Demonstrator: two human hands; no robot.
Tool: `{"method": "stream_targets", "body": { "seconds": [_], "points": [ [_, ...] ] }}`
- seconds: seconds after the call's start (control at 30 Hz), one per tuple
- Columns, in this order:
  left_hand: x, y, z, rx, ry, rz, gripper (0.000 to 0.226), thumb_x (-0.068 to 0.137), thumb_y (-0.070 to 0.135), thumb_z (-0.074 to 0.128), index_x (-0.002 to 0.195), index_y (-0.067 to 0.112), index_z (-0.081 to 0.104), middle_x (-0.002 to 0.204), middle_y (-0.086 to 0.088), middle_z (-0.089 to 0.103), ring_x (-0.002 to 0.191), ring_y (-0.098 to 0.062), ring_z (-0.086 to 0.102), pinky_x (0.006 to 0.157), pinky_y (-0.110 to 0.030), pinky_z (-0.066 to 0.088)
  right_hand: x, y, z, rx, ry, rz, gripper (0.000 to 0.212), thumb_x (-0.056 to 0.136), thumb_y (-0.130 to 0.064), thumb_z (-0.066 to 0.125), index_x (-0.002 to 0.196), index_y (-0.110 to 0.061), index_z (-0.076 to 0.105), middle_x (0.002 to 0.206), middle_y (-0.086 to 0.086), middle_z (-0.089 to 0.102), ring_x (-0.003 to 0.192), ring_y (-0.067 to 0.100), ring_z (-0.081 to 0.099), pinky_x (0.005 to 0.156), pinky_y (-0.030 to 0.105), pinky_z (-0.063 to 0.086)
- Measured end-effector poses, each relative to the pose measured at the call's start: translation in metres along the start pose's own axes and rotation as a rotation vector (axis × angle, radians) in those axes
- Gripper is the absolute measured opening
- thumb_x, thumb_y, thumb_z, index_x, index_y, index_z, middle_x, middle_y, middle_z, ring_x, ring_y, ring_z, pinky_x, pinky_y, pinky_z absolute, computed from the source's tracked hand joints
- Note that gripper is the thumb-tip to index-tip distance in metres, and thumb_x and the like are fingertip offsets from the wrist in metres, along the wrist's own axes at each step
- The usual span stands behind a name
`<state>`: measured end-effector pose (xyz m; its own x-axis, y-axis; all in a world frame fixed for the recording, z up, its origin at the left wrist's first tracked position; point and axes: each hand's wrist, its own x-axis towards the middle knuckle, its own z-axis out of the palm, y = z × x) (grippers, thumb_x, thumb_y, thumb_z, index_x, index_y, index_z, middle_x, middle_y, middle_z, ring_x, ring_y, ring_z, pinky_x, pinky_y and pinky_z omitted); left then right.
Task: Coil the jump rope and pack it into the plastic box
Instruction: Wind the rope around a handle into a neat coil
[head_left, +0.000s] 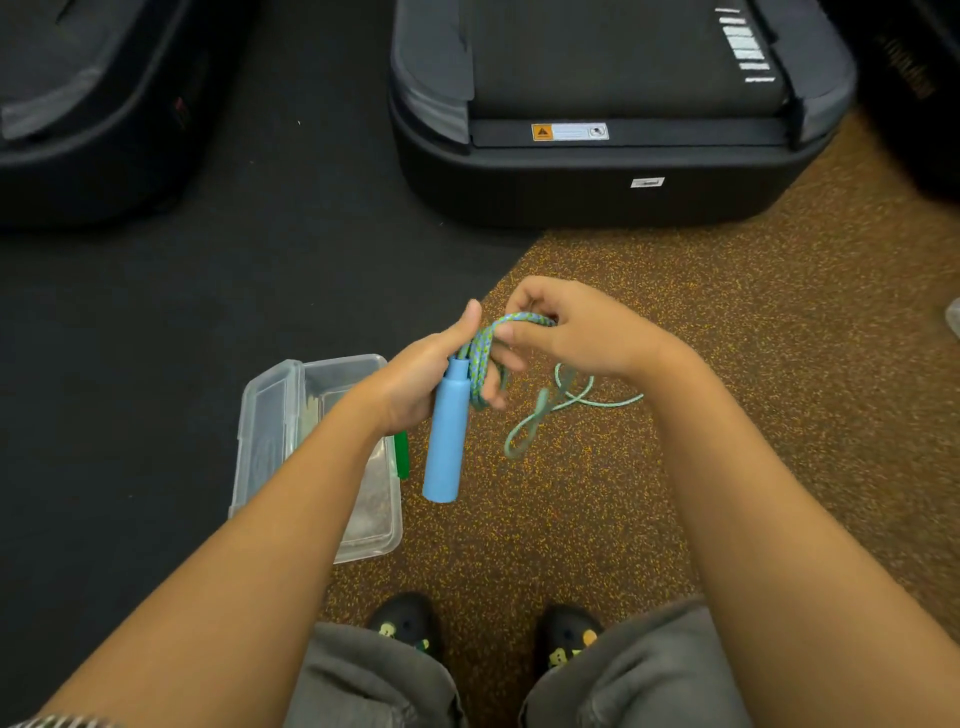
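On the far left, the dark base of a machine (78, 130) stood on black flooring (234, 270). Nearer the person, a clear plastic box (270, 415) lay on the floor with its lid swung open to the left, straddling the line where the black flooring met the speckled brown floor (779, 364). At the box's right rim a green handle (401, 454) showed, mostly hidden behind the left wrist (whether it lay inside the box or just beside it could not be told).

The left hand (421, 379) was held above the floor, its grip clenched round the top of the blue handle (444, 441) and the loops gathered against it, thumb pointing up. The handle hung downward from the hand, clear of the box.

The jump rope (480, 353), blue-green and braided, ran in several loops from the handle's top across to the right hand (571, 332), whose grip pinched a loop with curled fingers. From there the rest of the rope dropped to the speckled floor and lay in loose curls to the right of the handle, none of it in the box.

Beyond the hands stood the rear end of a treadmill (623, 156). At the bottom, two dark shoes (410, 623) and grey shorts (363, 675) showed.
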<state>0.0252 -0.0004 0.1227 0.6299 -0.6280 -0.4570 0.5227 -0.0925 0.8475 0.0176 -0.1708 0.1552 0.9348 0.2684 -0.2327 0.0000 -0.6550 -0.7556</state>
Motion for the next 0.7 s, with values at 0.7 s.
{"method": "stream_targets", "body": {
  "seconds": [0.7],
  "points": [
    [-0.006,0.008,-0.004,-0.468,0.064,0.085,0.03,0.078,0.022,0.054,0.093,0.007,0.074,0.093,-0.004,0.076,0.07,-0.007,0.069,0.075,-0.019,0.055,0.012,0.002,0.042,0.362,-0.071,0.165,0.031,0.099,-0.026,0.028,0.11,-0.021,0.057,0.112,0.021,0.067,0.102,0.03,0.065,0.097,0.044,0.049]
  ]
}}
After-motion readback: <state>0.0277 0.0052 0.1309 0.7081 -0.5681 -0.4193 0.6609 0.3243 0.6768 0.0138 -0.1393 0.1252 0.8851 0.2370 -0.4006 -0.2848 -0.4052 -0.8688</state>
